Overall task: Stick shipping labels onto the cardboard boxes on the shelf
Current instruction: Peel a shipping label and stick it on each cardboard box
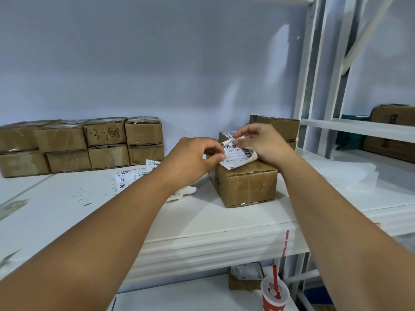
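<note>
L hand (190,160): thumb + forefinger pinched the left edge of the shipping label (235,156); other fingers curled under.
R hand (265,144): fingertips pinched the label's top corner, wrist above the box's rear right edge.
Label: held between both hands just over the near cardboard box (249,187), right side curled under; whether its lower edge touched the box top, can't tell.
Near box: stood alone on the white shelf (202,223), set back from the front lip, long side angled to it.
Box stack (83,144): two rows high against the back wall, far left, well apart from the near box.
Rear boxes (280,127): stacked behind the R hand, beside the white upright post (307,97).
Loose labels (130,176): lay flat under the L forearm, w/ white paper scraps (183,191) next to them.
Open room: bare shelf in front of and left of the near box, up to the lip.
Right side: thin translucent sheets (350,176) lay past the R forearm.
Below: paper cup (275,295) w/ red straw on the lower level.
</note>
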Demonstrator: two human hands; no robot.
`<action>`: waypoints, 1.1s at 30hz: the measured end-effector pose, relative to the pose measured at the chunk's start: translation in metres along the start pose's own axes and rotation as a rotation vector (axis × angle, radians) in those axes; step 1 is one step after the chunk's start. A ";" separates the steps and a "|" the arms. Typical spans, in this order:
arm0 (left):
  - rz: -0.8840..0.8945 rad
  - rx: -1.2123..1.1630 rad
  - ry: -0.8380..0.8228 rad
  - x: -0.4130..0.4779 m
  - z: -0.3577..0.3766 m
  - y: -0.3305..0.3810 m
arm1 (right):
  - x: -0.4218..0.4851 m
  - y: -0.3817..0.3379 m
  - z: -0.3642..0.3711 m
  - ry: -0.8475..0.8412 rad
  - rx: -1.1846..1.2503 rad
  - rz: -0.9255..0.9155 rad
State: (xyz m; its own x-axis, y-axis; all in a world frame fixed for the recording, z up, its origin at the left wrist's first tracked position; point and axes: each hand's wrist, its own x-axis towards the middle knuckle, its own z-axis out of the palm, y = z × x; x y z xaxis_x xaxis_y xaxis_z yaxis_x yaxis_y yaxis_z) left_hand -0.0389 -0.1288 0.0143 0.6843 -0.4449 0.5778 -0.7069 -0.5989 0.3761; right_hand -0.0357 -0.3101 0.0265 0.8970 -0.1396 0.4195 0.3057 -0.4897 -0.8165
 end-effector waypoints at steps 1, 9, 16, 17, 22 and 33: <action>0.001 0.008 -0.002 0.000 0.000 0.001 | 0.000 0.000 0.000 -0.001 -0.018 0.008; 0.019 0.062 -0.028 -0.001 -0.001 0.002 | -0.005 -0.003 -0.002 -0.007 0.143 0.063; 0.017 0.097 -0.036 0.002 0.000 0.000 | -0.003 -0.002 -0.004 -0.058 0.183 0.084; 0.013 0.101 -0.038 0.002 0.000 0.000 | -0.003 -0.002 -0.004 -0.056 0.187 0.087; 0.019 0.118 -0.049 0.002 0.001 -0.002 | -0.001 0.002 -0.004 -0.054 0.193 0.101; 0.045 0.113 -0.061 0.001 0.002 -0.001 | 0.001 0.004 -0.004 -0.049 0.171 0.100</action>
State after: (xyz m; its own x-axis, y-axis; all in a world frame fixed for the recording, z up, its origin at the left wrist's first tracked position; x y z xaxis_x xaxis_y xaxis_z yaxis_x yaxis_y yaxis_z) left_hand -0.0370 -0.1298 0.0126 0.6644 -0.5106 0.5457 -0.7150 -0.6470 0.2651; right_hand -0.0350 -0.3160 0.0251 0.9387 -0.1363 0.3166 0.2603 -0.3216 -0.9104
